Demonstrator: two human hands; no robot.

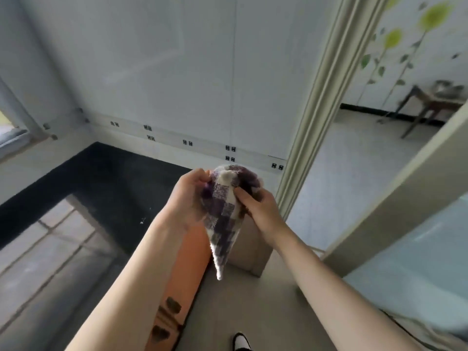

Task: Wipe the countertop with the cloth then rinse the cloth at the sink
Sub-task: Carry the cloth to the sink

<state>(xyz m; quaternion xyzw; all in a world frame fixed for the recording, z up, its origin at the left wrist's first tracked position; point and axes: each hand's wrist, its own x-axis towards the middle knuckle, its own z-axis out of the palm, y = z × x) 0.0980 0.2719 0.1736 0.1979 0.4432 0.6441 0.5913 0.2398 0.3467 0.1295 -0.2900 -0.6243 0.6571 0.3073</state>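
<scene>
A purple-and-white checked cloth (226, 211) hangs bunched in front of me, its lower corner pointing down. My left hand (188, 198) grips its left side and my right hand (258, 210) pinches its right side, so both hold it in the air. Below and to the left lies the black countertop (109, 178), running along the white wall. No sink shows in this view.
An orange cabinet front (187, 269) stands under the counter's edge. A row of wall sockets (187, 142) runs above the counter. A door frame (316, 102) on the right opens to a room with a small table (428, 105). Grey floor tiles lie lower left.
</scene>
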